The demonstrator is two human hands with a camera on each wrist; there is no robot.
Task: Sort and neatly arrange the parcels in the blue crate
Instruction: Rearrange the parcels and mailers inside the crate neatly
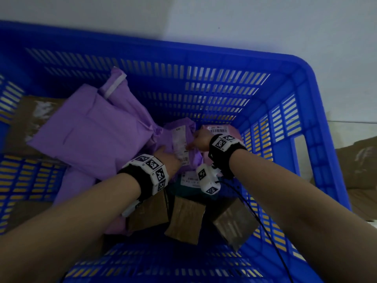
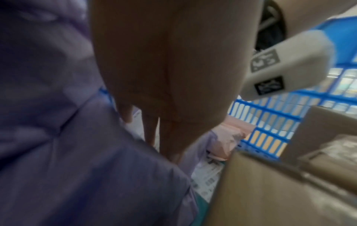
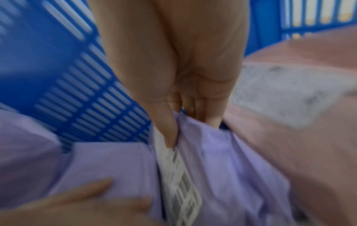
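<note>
Inside the blue crate (image 1: 204, 92), a small purple parcel (image 1: 180, 125) with a white label stands on edge near the far right corner. My right hand (image 1: 199, 140) pinches its top edge, thumb on the label (image 3: 179, 175), fingers behind (image 3: 191, 131). My left hand (image 1: 167, 158) lies with straight fingers against the parcel's left side (image 3: 86, 203), wedged between it and a large purple mailer bag (image 1: 87, 131) (image 2: 164, 137). A pink parcel (image 1: 234, 132) (image 3: 289, 152) with a barcode label sits right of the small parcel.
Three cardboard boxes (image 1: 149, 213) (image 1: 186, 217) (image 1: 234, 223) stand along the crate's near side, a teal parcel (image 1: 183, 188) behind them. A taped brown box (image 1: 26, 119) lies at the left under the big bag. Brown cartons (image 1: 357, 160) sit outside the crate's right wall.
</note>
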